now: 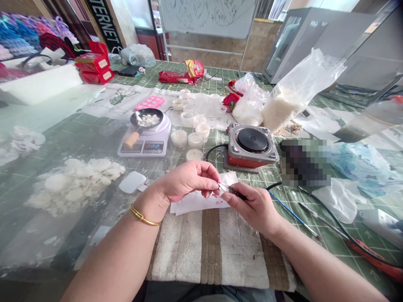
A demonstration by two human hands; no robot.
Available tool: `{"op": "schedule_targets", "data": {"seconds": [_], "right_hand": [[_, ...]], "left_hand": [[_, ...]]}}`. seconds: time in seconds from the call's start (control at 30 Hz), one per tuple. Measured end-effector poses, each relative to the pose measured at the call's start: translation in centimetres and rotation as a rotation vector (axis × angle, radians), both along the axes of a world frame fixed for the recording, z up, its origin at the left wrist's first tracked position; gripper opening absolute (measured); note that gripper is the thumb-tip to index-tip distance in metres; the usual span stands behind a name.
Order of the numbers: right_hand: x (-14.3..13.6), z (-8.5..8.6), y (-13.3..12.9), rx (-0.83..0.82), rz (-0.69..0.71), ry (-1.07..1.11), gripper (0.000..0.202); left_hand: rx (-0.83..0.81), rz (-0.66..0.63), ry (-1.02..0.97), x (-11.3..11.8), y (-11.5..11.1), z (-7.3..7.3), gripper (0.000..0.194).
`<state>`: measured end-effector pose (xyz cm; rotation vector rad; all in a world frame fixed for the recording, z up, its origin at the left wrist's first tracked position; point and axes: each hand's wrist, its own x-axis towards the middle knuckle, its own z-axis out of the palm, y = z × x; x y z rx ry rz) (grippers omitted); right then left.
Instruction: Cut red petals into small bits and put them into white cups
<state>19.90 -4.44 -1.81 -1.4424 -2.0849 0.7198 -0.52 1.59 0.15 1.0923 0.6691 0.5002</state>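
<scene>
My right hand [256,205] is closed round the dark handle of a small knife [225,187], whose short metal blade points left. At the blade's tip, my left hand [192,180] has its thumb and fingers pinched together; whatever sits between them is too small to make out, though a speck of red shows there. Below both hands lie sheets of white paper [189,204] with small red bits on them. The paper rests on a striped brown and white cloth [189,247] at the table's near edge.
Ahead stands a small hotplate [253,140] with a cord. A kitchen scale [159,136] carries a small pan [147,112] of white chunks. Several filled cups [195,140] stand between them. Crumbled white wax-like lumps [72,184] lie left; a blue-handled brush [296,216] lies right.
</scene>
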Motion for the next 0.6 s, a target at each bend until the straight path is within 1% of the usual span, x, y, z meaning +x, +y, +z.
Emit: {"op": "schedule_targets", "data": {"seconds": [0.17, 0.37, 0.6], "right_hand": [[0.03, -0.09, -0.06, 0.007, 0.001, -0.014, 0.035], [0.09, -0.07, -0.02, 0.023, -0.019, -0.011, 0.034], [-0.03, 0.04, 0.13, -0.013, -0.002, -0.008, 0.034]], "left_hand": [[0.01, -0.004, -0.002, -0.06, -0.02, 0.05, 0.012], [0.01, 0.024, 0.017, -0.07, 0.05, 0.0, 0.012], [-0.001, 0.034, 0.035, -0.09, 0.03, -0.03, 0.012]]}}
